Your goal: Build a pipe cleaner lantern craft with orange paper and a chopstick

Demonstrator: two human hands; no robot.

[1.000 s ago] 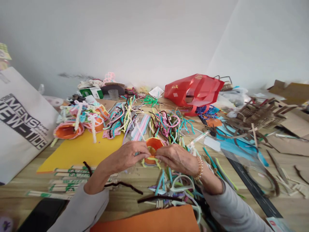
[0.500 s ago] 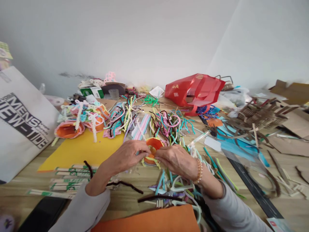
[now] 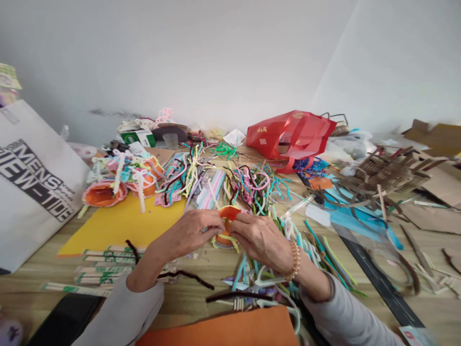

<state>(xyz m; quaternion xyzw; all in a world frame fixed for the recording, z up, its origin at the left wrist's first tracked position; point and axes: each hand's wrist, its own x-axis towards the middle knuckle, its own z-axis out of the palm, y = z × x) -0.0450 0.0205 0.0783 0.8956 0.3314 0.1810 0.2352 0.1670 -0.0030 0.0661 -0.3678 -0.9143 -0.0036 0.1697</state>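
Note:
A small orange cup-shaped piece with yellow pipe cleaner about its edge sits at the middle of the table between my hands. My left hand pinches its left side, thumb and fingers together. From the right, my right hand, with a beaded bracelet on the wrist, has its fingers closed at the piece's right side. A yellow pipe cleaner runs across the front of the piece, between the fingertips. My fingers partly hide the inside of the piece.
Bundles of coloured pipe cleaners lie behind my hands. Similar orange cups stand on a yellow sheet at left. Scissors lie among pipe cleaner pieces in front. An orange sheet, a phone and a red bag surround these.
My right hand's fingers have shifted slightly at the orange cup-shaped piece. My left hand stays nearly where it was.

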